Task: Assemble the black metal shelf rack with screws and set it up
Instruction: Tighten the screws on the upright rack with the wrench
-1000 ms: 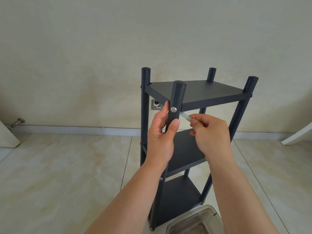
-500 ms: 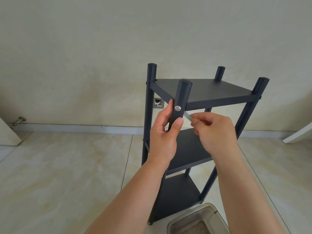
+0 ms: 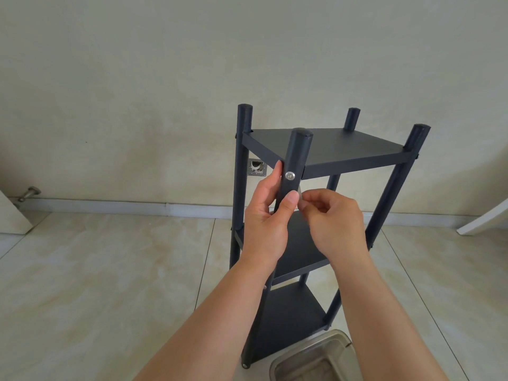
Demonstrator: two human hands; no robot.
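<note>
My rack (image 3: 324, 204) stands up, shelves on. My left hand (image 3: 265, 215) holds the front post (image 3: 295, 163); my right hand (image 3: 334, 221) pinches a small silver tool (image 3: 300, 194) by the top screw (image 3: 290, 176).

The black metal shelf rack (image 3: 327, 149) stands upright on the floor with three flat shelves between four round posts. A silver screw (image 3: 290, 176) sits in its nearest post, just below the top shelf's front corner, its head facing the camera.

Steel tray (image 3: 313, 358) on tiled floor (image 3: 96, 284); door stopper (image 3: 29, 193) by skirting; wall socket plate (image 3: 257, 167).
</note>
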